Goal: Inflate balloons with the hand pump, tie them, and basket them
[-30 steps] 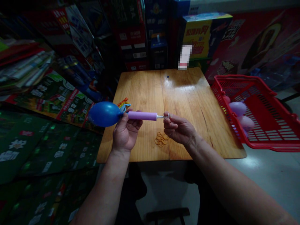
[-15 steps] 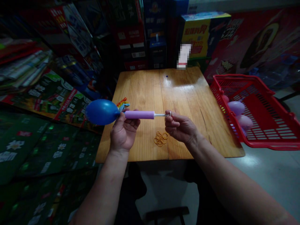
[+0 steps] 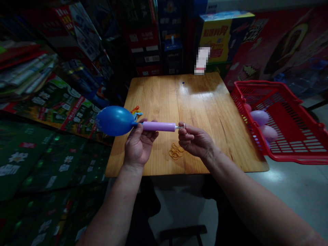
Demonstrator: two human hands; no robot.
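My left hand (image 3: 139, 145) is closed around the front end of a lilac hand pump (image 3: 159, 126), where the neck of a blue balloon (image 3: 114, 120) sits on the nozzle. The balloon is partly inflated and sticks out to the left over the table edge. My right hand (image 3: 194, 140) pinches the pump's small handle at the end of its short metal rod (image 3: 179, 127). The rod is almost fully pushed in. A small heap of yellow rubber bands (image 3: 175, 151) lies on the wooden table (image 3: 194, 102) just below the pump.
Several limp coloured balloons (image 3: 135, 110) lie at the table's left edge behind the blue one. A red plastic basket (image 3: 294, 150) with inflated lilac and pink balloons (image 3: 260, 118) stands to the right. Stacked boxes and printed packages crowd the left and back.
The pump rod, drawn out half a second ago, is pushed nearly fully into the barrel. The blue balloon looks slightly bigger. Both hands stay in place.
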